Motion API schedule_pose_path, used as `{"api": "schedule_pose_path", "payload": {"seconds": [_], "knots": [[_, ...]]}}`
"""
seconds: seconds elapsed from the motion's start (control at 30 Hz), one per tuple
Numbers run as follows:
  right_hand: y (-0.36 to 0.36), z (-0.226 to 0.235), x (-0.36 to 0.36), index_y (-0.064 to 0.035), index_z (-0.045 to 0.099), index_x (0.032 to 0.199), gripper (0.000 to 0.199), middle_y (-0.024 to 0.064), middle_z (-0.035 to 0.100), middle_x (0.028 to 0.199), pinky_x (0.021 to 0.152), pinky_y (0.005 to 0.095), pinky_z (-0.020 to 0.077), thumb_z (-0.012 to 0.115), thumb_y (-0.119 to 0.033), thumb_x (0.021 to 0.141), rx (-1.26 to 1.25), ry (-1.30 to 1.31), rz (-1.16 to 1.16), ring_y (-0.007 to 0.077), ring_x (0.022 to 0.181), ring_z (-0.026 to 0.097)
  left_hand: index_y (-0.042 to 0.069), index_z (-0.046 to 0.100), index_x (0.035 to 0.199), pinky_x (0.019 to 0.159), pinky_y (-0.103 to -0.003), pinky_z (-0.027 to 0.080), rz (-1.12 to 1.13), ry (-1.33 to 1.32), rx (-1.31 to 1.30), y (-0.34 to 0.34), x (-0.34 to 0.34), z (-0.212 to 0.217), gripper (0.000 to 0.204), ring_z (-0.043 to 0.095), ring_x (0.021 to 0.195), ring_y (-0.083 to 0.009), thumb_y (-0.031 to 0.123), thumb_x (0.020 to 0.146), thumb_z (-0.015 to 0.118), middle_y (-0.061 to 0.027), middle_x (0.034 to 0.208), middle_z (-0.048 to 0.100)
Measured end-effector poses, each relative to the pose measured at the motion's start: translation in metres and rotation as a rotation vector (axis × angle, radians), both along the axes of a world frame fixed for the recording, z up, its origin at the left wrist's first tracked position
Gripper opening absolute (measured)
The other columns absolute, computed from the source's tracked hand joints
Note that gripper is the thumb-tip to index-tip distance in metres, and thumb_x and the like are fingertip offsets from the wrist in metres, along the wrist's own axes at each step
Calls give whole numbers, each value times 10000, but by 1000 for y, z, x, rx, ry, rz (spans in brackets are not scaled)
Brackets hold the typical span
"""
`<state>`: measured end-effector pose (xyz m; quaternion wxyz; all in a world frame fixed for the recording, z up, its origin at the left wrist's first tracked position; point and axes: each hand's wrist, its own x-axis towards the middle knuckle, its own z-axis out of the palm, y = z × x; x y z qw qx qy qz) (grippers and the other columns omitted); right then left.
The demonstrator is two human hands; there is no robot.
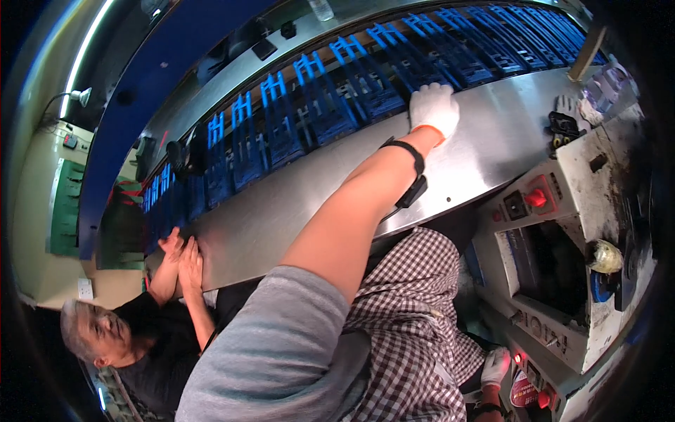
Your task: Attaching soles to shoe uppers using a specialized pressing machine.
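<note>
In the head view, the blue rack lies along the far edge of your steel table, its long axis climbing from lower left to upper right and bowing with the lens. Its slats run crosswise to that line, slanting from upper left to lower right, with paired, brighter prongs at their far ends. They look narrow, straight and smooth; smaller parts between them are too dark to make out.

Your left hand, in a white knit glove with an orange cuff, lies at the border of table and rack, back upward and fingertips toward the slats. You cannot tell from here whether its fingers are closed on anything. A black band with a small box rings that forearm, below a soft grey sleeve.

Your right hand, also gloved in white, is low on the right, just beside a glowing red lamp; its grip cannot be told.

The table is brushed metal, flat and shiny. Checked cloth in brown and white drapes in folds before you. To your right stands a stained, pale, boxy machine with a round red knob. Near it lie dark gloves. A co-worker's bare hands are together at the table's left end.
</note>
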<state>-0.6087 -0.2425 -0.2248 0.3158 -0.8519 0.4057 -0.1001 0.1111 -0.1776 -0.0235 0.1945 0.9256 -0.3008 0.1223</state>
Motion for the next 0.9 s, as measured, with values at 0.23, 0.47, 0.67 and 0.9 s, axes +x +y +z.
{"api": "schedule_pose_path", "payload": {"seconds": [0.23, 0.47, 0.67, 0.9], "knots": [[2, 27, 28, -25, 581, 712, 161, 202, 592, 741, 689, 532, 460, 655, -143, 792, -108, 62, 182, 446, 758, 590, 94, 741, 1097, 910, -517, 544, -36, -14, -51, 18, -5, 8, 303, 687, 1039, -364, 242, 919, 547, -164, 1069, 731], [7, 44, 32, -47, 580, 694, 202, 188, 604, 742, 682, 535, 460, 681, -184, 803, -250, 162, 249, 431, 757, 594, 103, 743, 1131, 939, -519, 525, -48, -34, -60, 11, -6, 1, 328, 665, 1049, -388, 234, 954, 500, -181, 1082, 718], [4, 48, 38, -49, 595, 705, 186, 181, 609, 745, 685, 537, 462, 680, -180, 805, -254, 144, 261, 427, 764, 598, 115, 741, 1114, 908, -509, 524, -29, -73, -60, 9, -1, -3, 285, 669, 1036, -348, 231, 955, 535, -143, 1071, 719], [2, 36, 30, -38, 571, 713, 178, 204, 586, 768, 677, 546, 431, 679, -155, 793, -235, 23, 273, 445, 762, 574, 117, 739, 1058, 882, -499, 544, -6, -8, -5, 10, -9, 10, 259, 688, 1006, -334, 244, 928, 555, -126, 1052, 730]]}}
